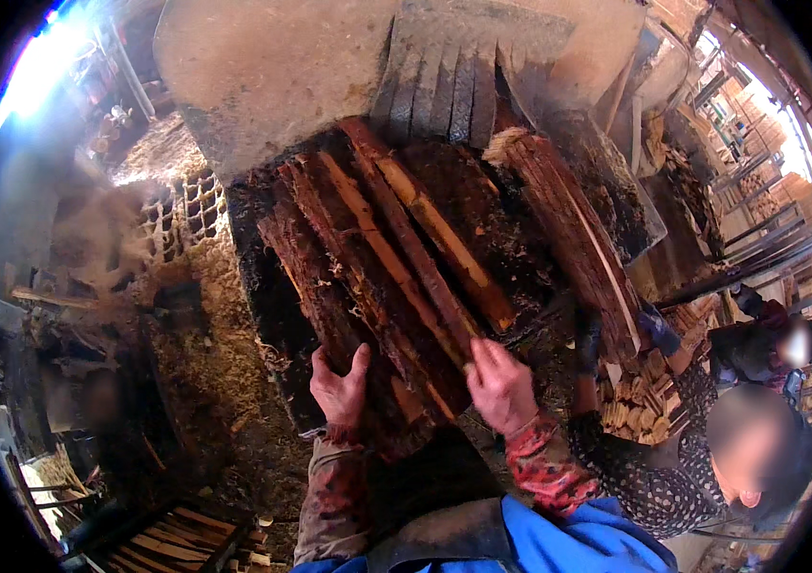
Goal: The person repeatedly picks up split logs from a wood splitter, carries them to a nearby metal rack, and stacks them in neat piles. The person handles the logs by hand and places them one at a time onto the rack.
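Spread wide between thumb and fingers, the left hand (pixel 337 392) touches the near end of the bark-covered slabs (pixel 344 258). Fingers bunched, the right hand (pixel 501 390) meets their right edge; whether it pinches the wood, I cannot tell. Ahead of both hands, the slabs stretch toward hanging flaps (pixel 434 91). Rightward of the grip, a co-worker (pixel 668 482) is beside thick barked wood (pixel 568 224).
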Demonstrator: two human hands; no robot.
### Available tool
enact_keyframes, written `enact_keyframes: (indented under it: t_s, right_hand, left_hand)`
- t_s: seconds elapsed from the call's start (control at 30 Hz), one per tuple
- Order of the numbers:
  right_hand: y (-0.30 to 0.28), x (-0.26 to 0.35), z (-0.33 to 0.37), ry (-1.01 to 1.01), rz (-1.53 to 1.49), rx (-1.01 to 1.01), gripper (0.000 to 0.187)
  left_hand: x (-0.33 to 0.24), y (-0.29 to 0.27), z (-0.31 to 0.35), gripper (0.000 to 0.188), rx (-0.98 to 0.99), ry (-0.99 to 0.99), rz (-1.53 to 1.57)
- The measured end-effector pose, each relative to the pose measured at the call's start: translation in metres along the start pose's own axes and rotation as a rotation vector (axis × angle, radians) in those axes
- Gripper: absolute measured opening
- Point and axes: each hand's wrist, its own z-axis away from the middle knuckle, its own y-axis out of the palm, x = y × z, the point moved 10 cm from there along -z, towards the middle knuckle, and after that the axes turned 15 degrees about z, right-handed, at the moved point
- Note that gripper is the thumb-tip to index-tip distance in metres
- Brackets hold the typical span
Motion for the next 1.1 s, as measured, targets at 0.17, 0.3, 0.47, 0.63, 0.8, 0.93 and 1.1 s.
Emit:
enact_keyframes:
  t_s: [0.17, 0.3, 0.47, 0.63, 0.8, 0.93, 1.1]
  right_hand:
    - [-0.001, 0.016, -0.003, -0.134, -0.288, 0.133, 0.045]
    - [0.032, -0.047, -0.048, 0.022, -0.216, 0.093, 0.043]
    - [0.118, -0.104, -0.064, 0.047, 0.142, 0.229, 0.062]
    - [0.130, -0.103, -0.078, 0.082, 0.133, 0.503, 0.086]
    - [0.127, -0.108, -0.076, 0.204, -0.597, 0.565, 0.086]
    - [0.112, -0.089, -0.064, 0.197, -0.747, 0.465, 0.079]
    - [0.059, -0.063, -0.046, 0.224, -0.642, 0.224, 0.070]
  left_hand:
    - [-0.015, -0.003, 0.003, 0.049, -0.054, 0.061, -0.160]
    - [0.004, -0.003, -0.001, 0.048, -0.003, 0.024, -0.008]
    - [0.011, 0.003, -0.002, 0.047, 0.025, 0.009, 0.079]
    - [0.007, -0.002, 0.001, 0.044, -0.031, 0.048, 0.077]
    - [-0.002, 0.001, 0.002, 0.042, -0.020, -0.012, 0.051]
    - [0.020, -0.005, -0.002, 0.041, 0.008, 0.022, 0.117]
    - [0.005, 0.001, 0.000, 0.042, -0.010, -0.005, 0.059]
